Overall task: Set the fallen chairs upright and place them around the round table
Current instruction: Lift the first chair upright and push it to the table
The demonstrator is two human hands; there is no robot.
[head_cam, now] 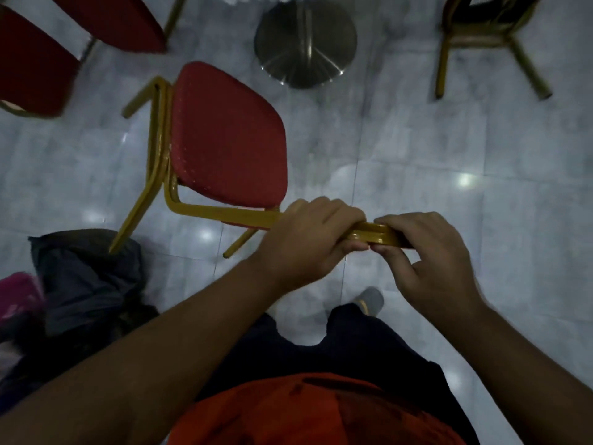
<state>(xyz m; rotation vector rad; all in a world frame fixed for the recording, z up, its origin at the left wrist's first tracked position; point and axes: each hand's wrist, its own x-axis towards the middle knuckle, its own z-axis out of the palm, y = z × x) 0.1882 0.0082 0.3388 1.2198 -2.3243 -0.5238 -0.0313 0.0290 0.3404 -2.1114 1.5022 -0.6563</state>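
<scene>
Both hands, left hand [308, 239] and right hand [426, 252], clamp the gold backrest rail of a red chair [224, 139] near the round surface's steel base [305, 43]; placing step underway; next, likely slide it closer.

Glossy gold metal chair frame [224, 213], dotted red cloth seat [227, 139].

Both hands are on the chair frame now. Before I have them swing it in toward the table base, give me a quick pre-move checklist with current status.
1. Left hand wrapped on the gold frame: ok.
2. Right hand gripping the frame's top bend: ok.
3. Red-seated chair standing on its legs: ok, though blur hides some feet.
4. Floor clear between chair and table base: ok.
5. Dark bundle touches the chair's near-left leg: not ok.
6. Gap to the other chair on the right: ok.
</scene>
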